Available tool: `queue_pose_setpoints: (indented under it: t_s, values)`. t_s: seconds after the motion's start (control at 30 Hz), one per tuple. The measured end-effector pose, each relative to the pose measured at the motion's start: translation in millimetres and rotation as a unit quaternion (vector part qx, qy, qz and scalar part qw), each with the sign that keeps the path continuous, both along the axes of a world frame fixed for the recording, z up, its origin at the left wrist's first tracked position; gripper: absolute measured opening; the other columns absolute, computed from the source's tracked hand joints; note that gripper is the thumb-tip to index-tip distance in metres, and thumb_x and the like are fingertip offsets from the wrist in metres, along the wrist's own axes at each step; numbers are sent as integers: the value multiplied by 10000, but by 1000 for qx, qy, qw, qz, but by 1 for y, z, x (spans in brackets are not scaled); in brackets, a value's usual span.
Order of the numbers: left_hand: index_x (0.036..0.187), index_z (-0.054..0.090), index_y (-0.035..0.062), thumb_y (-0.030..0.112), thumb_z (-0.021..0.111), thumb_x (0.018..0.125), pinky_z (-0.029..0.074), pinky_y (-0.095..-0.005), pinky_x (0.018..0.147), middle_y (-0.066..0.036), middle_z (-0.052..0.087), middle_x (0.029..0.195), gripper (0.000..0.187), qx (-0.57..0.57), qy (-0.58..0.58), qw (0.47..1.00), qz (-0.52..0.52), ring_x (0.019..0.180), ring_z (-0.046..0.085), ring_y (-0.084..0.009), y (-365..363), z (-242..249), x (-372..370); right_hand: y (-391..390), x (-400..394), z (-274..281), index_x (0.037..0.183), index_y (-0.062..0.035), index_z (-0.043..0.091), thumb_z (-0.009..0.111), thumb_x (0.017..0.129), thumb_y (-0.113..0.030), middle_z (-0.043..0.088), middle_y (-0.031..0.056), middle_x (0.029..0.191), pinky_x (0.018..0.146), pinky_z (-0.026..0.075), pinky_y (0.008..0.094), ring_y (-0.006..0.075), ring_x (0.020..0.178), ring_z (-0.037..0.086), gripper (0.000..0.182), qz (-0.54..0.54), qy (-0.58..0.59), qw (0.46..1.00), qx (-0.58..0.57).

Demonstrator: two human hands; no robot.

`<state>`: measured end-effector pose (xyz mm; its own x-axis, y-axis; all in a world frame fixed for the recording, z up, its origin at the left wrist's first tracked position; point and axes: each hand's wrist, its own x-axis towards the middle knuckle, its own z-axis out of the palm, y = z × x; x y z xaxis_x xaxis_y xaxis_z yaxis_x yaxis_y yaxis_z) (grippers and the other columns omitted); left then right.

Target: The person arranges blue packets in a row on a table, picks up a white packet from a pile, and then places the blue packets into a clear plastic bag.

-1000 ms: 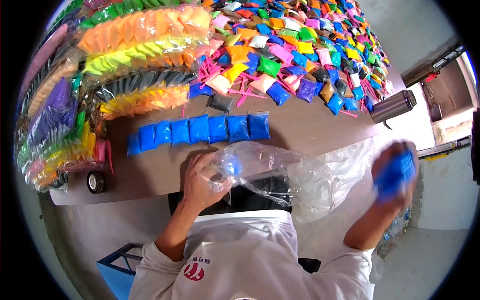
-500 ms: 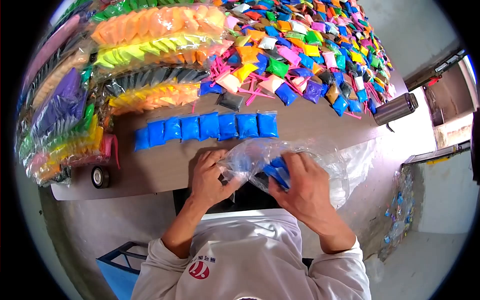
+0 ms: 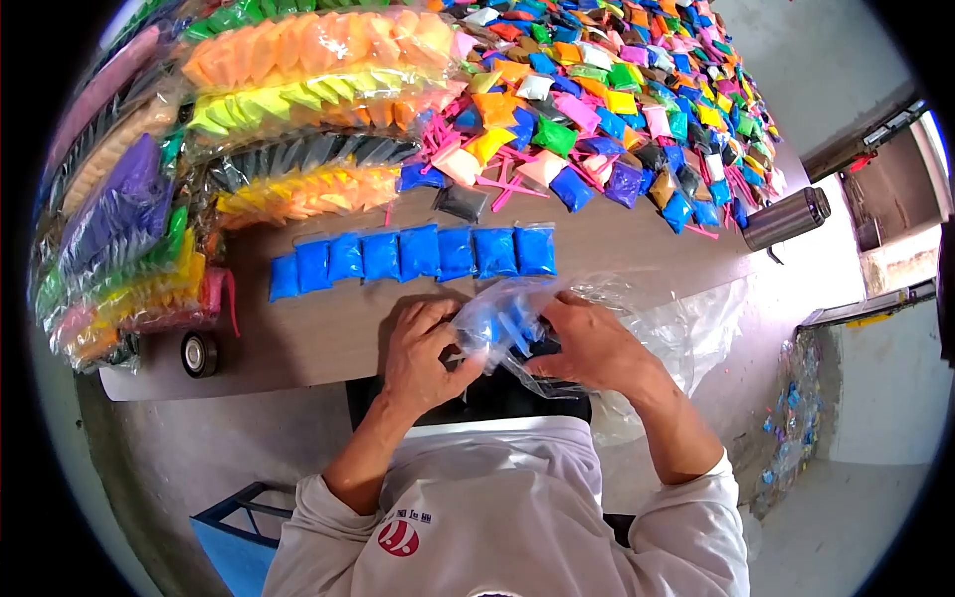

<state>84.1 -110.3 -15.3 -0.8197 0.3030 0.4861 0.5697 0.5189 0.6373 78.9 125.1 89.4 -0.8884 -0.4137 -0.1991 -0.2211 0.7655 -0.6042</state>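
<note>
A clear plastic bag (image 3: pixel 497 328) with blue packets inside is between my two hands at the table's front edge. My left hand (image 3: pixel 426 353) is closed on the bag's left side, thumb and fingers curved round it. At the bag's right side, my right hand (image 3: pixel 587 343) has its fingers at the opening, thumb below and fingers above; its fingertips are partly hidden by the film. Behind my hands, a row of several blue packets (image 3: pixel 380 256) lies side by side on the brown table (image 3: pixel 288 348).
Bagged stacks of coloured packets (image 3: pixel 318 45) fill the left and back left. Loose packets (image 3: pixel 597 99) and pink sticks (image 3: pixel 512 181) cover the back right. A metal flask (image 3: pixel 786 219) lies at the right, a tape roll (image 3: pixel 199 354) at the left. More clear plastic (image 3: pixel 696 338) hangs over the front edge.
My right hand has moved left and slightly up. The blue packets that were at its fingers are now further left inside the bag. My left hand has barely moved.
</note>
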Motion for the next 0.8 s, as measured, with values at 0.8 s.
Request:
queue_pose_setpoints:
  t_s: [0.8]
  values:
    - [786,671,23,275,808,695,468,-446,935,-133,648,1122,301,-16,-11,1000,-2,1047,599,-347,-1,3,1,-7,1,-1,1132,2,583,773,774,-156,695,238,871,754,542,504,444,852,674,435,22,42,994,100]
